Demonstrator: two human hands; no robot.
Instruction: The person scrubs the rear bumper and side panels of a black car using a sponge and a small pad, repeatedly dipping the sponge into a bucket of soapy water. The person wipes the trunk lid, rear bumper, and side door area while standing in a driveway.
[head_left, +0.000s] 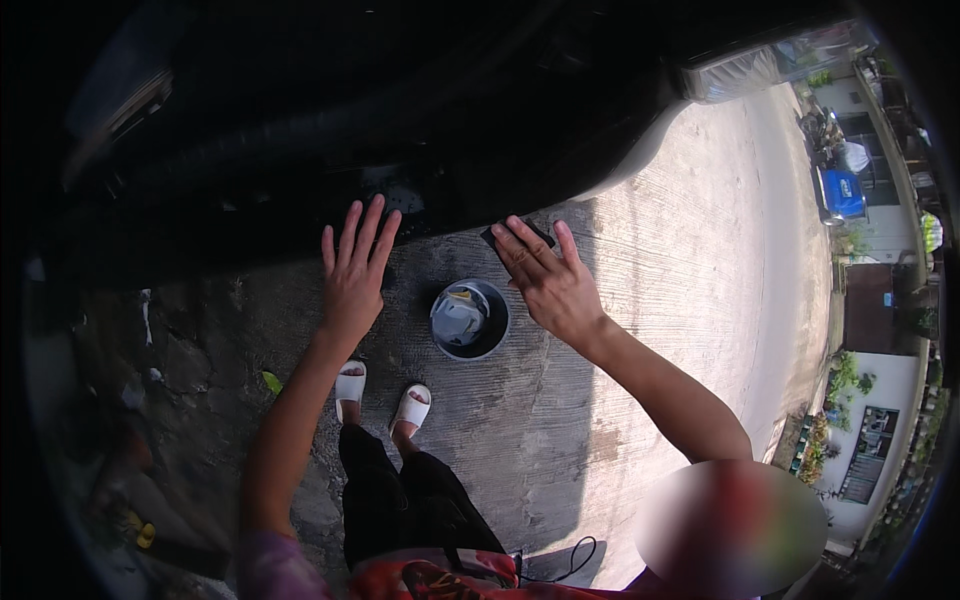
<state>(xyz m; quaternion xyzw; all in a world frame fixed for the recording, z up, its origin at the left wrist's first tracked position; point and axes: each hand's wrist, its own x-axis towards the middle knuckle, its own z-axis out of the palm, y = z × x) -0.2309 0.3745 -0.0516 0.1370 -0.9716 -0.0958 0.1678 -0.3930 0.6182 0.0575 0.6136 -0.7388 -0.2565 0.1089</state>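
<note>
My left hand [356, 270] is open, its fingers spread against or just in front of the lower edge of a black car body [300, 215]. Wet spots glint on the dark surface just past those fingertips. My right hand [560, 290] reaches toward the same edge farther right, with a small dark flat piece [539, 233] under its fingers. Its material is hard to make out. Between my hands, on the ground, stands a grey bucket [505, 325] with pale, light-catching contents and a bit of yellow in it.
Ridged concrete [690, 270] is shaded near me and sunlit to the right. My feet in white slides [410, 407] are close to the bucket. A headlight [735, 75] sits at the car's corner. A blue object [842, 194], plants and walls line the far right.
</note>
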